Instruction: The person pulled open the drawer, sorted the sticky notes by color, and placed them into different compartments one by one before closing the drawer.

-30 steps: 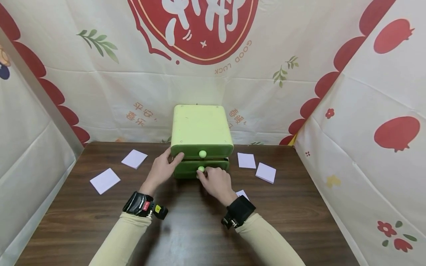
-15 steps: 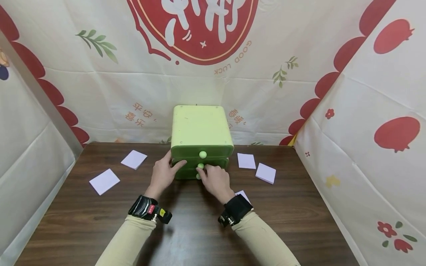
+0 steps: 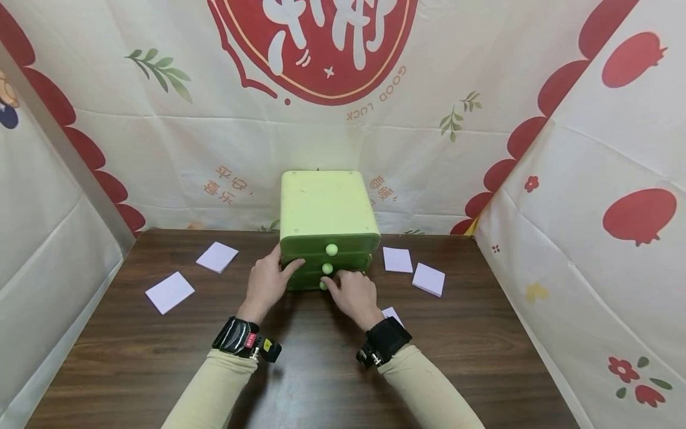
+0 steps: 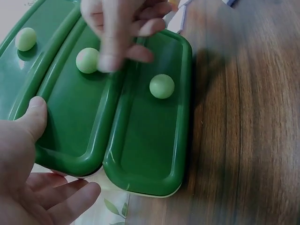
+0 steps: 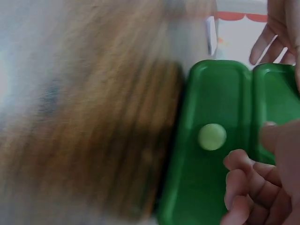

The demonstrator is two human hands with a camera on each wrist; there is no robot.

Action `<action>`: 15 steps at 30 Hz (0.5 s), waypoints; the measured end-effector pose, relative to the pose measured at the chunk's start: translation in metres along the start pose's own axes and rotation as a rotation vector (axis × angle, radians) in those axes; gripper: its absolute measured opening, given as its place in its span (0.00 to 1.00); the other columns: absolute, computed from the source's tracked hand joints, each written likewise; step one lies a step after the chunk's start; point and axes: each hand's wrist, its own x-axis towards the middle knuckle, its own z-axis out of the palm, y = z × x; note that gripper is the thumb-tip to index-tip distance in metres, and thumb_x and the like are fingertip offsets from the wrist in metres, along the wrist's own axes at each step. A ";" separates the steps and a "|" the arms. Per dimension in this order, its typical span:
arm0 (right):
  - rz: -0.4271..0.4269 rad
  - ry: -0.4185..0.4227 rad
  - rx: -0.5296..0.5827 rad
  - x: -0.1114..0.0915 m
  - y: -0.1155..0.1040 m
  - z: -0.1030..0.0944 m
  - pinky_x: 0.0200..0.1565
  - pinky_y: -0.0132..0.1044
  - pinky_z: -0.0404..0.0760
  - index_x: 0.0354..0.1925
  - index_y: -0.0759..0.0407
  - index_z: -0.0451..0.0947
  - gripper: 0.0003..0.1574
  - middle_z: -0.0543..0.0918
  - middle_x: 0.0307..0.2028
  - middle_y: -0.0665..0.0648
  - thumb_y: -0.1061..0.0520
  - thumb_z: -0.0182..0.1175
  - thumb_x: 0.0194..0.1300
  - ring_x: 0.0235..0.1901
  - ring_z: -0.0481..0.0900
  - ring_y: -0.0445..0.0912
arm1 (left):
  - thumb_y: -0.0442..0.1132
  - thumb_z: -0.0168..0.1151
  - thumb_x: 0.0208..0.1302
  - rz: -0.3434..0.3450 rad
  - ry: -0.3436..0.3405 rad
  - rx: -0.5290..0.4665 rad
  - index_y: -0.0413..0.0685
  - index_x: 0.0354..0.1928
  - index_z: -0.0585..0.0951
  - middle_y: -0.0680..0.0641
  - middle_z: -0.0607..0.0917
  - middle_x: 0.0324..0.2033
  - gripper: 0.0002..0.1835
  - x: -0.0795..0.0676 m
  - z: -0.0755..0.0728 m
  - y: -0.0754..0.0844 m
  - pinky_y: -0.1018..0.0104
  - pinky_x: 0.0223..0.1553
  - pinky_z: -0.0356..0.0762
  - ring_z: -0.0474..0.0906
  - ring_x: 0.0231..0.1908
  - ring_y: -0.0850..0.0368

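Observation:
A small light-green cabinet (image 3: 328,202) with three dark-green drawers stands at the back of the table. Each drawer front bears a round pale-green knob. My left hand (image 3: 266,285) is at the cabinet's left side, its thumb on the middle drawer's front (image 4: 77,103) and its fingers extended along the side. My right hand (image 3: 356,296) is in front of the drawers with loosely bent fingers. Its thumb is right by the middle knob (image 4: 87,60) in the left wrist view. The bottom knob (image 5: 212,137) shows uncovered beside the right fingers, which hold nothing.
White square paper pads lie on the brown wooden table (image 3: 316,369): two at left, including one pad (image 3: 170,292), and two at right, including another pad (image 3: 428,279). One more is partly hidden behind the right wrist. Printed cloth (image 3: 230,143) hangs behind and at the sides.
The middle drawer has gone inward, closing the dark gap above it and uncovering the bottom knob. The left thumb has moved down and right onto the middle drawer; the right thumb has left the knob.

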 end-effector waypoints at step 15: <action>0.063 -0.058 -0.001 0.001 -0.001 0.022 0.13 0.36 0.62 0.09 0.50 0.64 0.36 0.66 0.07 0.49 0.36 0.55 0.68 0.10 0.67 0.43 | 0.62 0.58 0.65 -0.023 -0.070 0.030 0.57 0.52 0.74 0.51 0.76 0.19 0.22 0.002 -0.008 0.001 0.64 0.23 0.65 0.72 0.20 0.56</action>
